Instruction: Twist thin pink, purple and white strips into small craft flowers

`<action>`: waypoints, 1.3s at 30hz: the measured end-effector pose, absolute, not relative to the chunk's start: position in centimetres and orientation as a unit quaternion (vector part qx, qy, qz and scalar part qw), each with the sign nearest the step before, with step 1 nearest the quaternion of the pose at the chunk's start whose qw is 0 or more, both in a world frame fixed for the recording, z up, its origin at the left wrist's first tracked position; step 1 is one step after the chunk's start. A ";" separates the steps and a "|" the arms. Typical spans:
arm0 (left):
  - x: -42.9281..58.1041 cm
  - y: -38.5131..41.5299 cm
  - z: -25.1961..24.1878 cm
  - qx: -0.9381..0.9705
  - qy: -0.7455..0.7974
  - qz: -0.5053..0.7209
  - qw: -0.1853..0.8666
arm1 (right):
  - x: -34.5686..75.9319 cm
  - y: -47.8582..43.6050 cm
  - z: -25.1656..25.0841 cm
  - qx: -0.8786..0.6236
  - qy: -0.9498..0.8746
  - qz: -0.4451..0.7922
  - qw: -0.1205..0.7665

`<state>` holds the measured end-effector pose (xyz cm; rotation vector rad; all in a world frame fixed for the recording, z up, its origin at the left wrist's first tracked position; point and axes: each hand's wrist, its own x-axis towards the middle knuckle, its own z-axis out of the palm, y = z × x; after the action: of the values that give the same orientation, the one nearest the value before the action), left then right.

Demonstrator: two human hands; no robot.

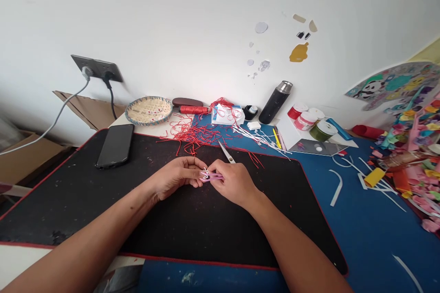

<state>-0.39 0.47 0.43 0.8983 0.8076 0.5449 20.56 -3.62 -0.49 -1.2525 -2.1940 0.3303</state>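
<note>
Mat point(192, 233), black with red edging, spread before you; all places below are given from it.

Left hand point(177, 175): yours, over the mat's middle, thumb and fingertips pinched together on a small white piece point(206, 174), its exact form too small to tell.

Right hand point(233, 182): yours, just beside the left, fingers closed on a slim purple piece point(216, 176) that meets the white one, both above the mat's middle.

Scissors point(228, 153): one pair, at the mat's far edge, blades pointing away, handles hidden behind your right hand.

Phone point(115, 146): one, dark screen, on the mat's far left corner.

Red strings point(195, 135): a loose heap, across the mat's far edge and beyond.

Basket point(149, 112): one, round, woven, past the mat's far left edge.

Box point(222, 116): one, white and blue, beyond the mat's far edge, red strings draped over it.

Flask point(275, 104): one, black with metal cap, beyond the mat, right of the box.

Spools point(305, 121): red, pink and green among them, beyond the mat's far right corner.

Paper strips point(337, 187): white, several, right of the mat.
</note>
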 end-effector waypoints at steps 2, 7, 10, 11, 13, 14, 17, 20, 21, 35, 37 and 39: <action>-0.4 0.4 0.4 0.418 0.374 0.256 0.788 | 20.5 -3.7 -0.5 -0.471 -0.819 0.135 0.299; -0.2 0.4 0.3 0.440 0.368 0.284 0.769 | 20.4 -3.6 -0.1 -0.502 -0.757 0.241 0.342; -0.1 0.3 0.4 0.462 0.364 0.324 0.741 | 20.5 -3.4 0.2 -0.512 -0.712 0.303 0.373; 0.0 0.3 0.4 0.469 0.364 0.335 0.732 | 20.5 -3.3 0.3 -0.513 -0.701 0.319 0.380; 0.1 0.2 0.4 0.482 0.365 0.352 0.715 | 20.6 -3.1 0.3 -0.509 -0.686 0.346 0.388; 0.1 0.2 0.4 0.489 0.365 0.357 0.707 | 20.6 -3.1 0.2 -0.508 -0.681 0.357 0.389; 0.2 0.1 0.4 0.517 0.365 0.367 0.681 | 20.6 -2.9 -0.2 -0.516 -0.671 0.375 0.377; 0.2 0.0 0.4 0.540 0.365 0.365 0.665 | 20.5 -2.8 -0.5 -0.522 -0.672 0.377 0.366; 0.2 0.0 0.3 0.543 0.365 0.360 0.665 | 20.4 -2.8 -0.6 -0.522 -0.672 0.378 0.366; 0.1 0.3 0.8 0.530 0.382 0.372 0.659 | 20.6 -2.7 0.3 -0.539 -0.638 0.399 0.378; 0.1 0.3 0.7 0.535 0.373 0.366 0.664 | 20.6 -2.7 0.1 -0.538 -0.640 0.398 0.378; 0.1 0.3 0.7 0.538 0.371 0.360 0.665 | 20.6 -2.7 0.0 -0.536 -0.641 0.399 0.377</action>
<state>0.07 0.33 0.65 1.2158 0.8383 0.8125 20.63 -2.67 0.05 -1.3693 -1.6398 1.0213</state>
